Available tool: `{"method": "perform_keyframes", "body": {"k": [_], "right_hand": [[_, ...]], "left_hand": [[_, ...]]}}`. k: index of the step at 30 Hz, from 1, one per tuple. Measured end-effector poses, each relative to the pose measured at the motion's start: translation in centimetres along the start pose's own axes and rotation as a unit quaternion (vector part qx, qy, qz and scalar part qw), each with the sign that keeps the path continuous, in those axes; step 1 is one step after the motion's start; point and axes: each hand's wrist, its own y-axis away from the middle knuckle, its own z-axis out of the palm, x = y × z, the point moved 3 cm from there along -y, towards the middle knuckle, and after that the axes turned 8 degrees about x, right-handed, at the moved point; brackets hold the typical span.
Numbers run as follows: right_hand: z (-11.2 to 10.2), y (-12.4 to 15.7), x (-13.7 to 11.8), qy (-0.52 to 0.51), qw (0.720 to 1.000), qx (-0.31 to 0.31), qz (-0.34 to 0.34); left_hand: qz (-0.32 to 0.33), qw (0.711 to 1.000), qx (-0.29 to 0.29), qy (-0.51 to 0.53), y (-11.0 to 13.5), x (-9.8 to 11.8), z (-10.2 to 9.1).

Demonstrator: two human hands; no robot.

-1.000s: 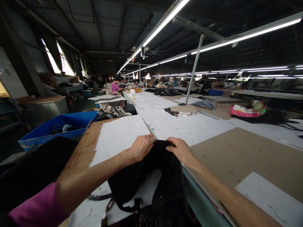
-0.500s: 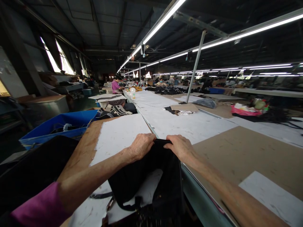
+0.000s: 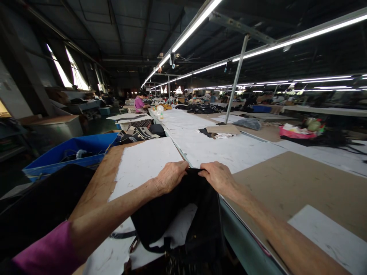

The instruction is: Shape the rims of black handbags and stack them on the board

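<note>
A black bag-like fabric piece (image 3: 202, 206) hangs from both my hands over the near edge of the tables. My left hand (image 3: 172, 176) pinches its top edge on the left, fingers curled round it. On the right, my right hand (image 3: 218, 175) grips the same edge between thumb and fingers, a short span away. A strap loop shows at the lower part of the piece, and white paper (image 3: 149, 160) is visible through the gap in it. Its lower end is dark and hard to make out.
To the left stands a blue bin (image 3: 71, 151), with a large black item (image 3: 48, 198) in front of it. Brown board (image 3: 275, 187) covers the table at right. A metal post (image 3: 236, 78) rises beyond, near a pink basket (image 3: 295, 131). A person (image 3: 139, 103) works farther back.
Both hands keep their hold on the black piece and have barely moved. Its lower right part has shifted slightly, and the camera view has moved a little.
</note>
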Motion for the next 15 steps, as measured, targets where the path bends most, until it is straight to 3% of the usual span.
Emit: {"method": "perform_keyframes", "body": {"k": [5, 9, 15], "right_hand": [[-0.4, -0.1, 0.2, -0.007, 1.0, -0.007, -0.01], [-0.5, -0.3, 0.6, -0.027, 0.999, -0.019, -0.035], [0.0, -1.0, 1.4, -0.075, 0.994, -0.02, -0.072]], "left_hand": [[-0.078, 0.996, -0.029, 0.019, -0.1, -1.4, -0.1], [-0.043, 0.996, -0.082, 0.012, -0.2, -2.2, 0.0], [-0.05, 0.99, -0.099, 0.082, -0.4, -2.6, -0.6]]}}
